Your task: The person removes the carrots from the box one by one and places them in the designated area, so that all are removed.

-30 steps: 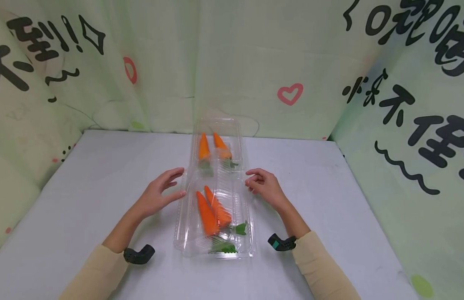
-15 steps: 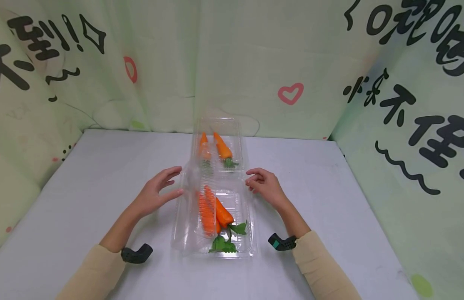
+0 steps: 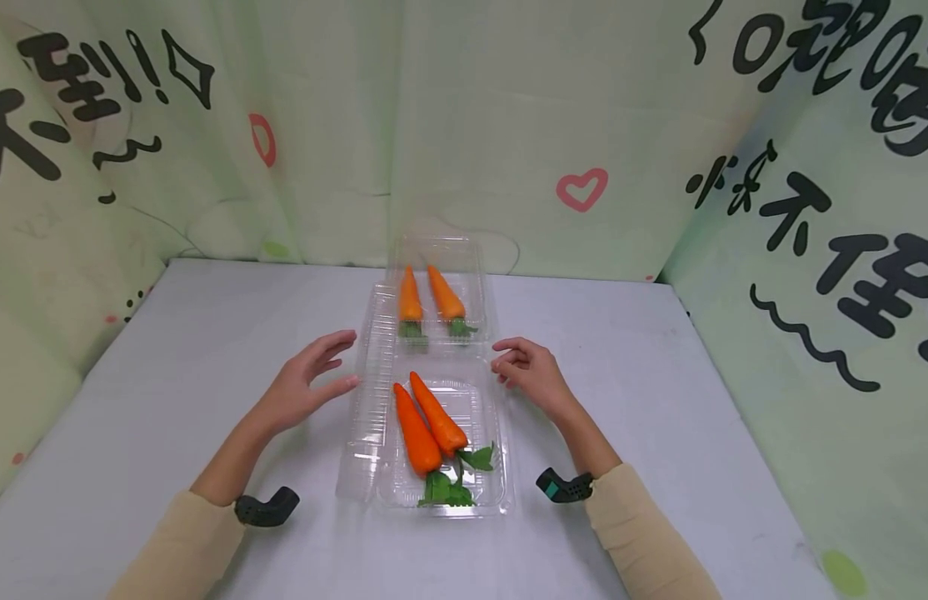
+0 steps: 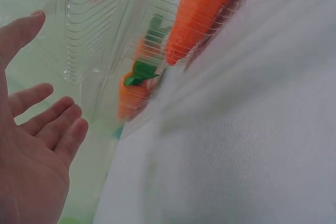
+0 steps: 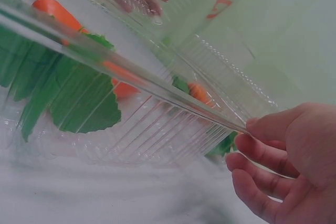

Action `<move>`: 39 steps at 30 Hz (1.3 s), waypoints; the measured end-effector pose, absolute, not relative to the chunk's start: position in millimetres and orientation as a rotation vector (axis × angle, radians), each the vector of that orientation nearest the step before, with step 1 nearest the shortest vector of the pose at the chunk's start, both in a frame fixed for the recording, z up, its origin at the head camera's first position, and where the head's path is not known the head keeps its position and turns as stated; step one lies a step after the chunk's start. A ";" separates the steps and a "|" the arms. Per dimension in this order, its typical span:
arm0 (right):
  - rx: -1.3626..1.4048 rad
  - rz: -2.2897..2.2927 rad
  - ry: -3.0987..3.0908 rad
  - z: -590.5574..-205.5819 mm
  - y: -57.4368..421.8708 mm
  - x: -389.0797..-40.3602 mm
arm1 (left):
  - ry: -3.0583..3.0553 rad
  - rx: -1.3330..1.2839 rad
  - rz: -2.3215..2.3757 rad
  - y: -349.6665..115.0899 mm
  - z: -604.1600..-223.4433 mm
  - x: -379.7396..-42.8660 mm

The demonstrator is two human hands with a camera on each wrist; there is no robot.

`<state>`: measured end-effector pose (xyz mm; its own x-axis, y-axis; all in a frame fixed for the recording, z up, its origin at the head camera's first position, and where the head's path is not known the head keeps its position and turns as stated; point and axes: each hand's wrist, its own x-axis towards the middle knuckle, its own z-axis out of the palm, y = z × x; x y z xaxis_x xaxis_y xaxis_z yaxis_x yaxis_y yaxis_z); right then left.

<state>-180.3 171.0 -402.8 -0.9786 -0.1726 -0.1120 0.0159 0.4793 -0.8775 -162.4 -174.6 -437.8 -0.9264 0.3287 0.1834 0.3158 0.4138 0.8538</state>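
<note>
A clear plastic clamshell container (image 3: 488, 492) lies on the table with its hinged lid (image 3: 370, 400) raised along the left side. Inside it are two carrots (image 3: 416, 433) with green leafy tops (image 3: 445, 492) toward me. My left hand (image 3: 302, 387) hovers just left of the lid, fingers extended and spread, holding nothing; in the left wrist view a gap shows between fingertips and plastic. With thumb and index finger, my right hand (image 5: 294, 156) pinches the container's right rim (image 5: 173, 98). Its other fingers are loosely bent below.
Directly behind stands a second clear plastic container (image 3: 475, 250) with two more carrots (image 3: 443, 292) in it. A white cloth covers the table (image 3: 246, 317). Pale green printed curtains (image 3: 494, 125) enclose the back and sides. Each wrist carries a black device (image 3: 267, 507).
The lid has swung up and leftward off the front carrots, which now show uncovered. My left hand has drifted slightly left, away from the container. The right hand has stayed in place.
</note>
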 end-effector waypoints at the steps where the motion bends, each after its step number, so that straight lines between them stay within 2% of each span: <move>1: -0.136 -1.508 2.539 -402.9 170.9 -180.2 | 2.633 0.613 1.587 -175.8 -438.3 -162.8; 7: -0.135 -1.507 2.540 -402.7 170.2 -179.8 | 2.658 0.679 1.595 -182.0 -438.7 -162.4; 27: -0.173 -1.523 2.524 -402.6 171.1 -178.5 | 2.646 0.458 1.570 -197.2 -433.0 -160.4; 39: -0.174 -1.520 2.529 -403.0 171.3 -178.8 | 2.696 0.512 1.574 -205.5 -431.9 -157.2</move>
<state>-178.8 171.3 -403.0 -0.9760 -0.1947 -0.0978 -0.0050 0.4688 -0.8833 -157.2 -205.5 -431.9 -0.9474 0.2646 0.1800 0.2868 0.4527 0.8443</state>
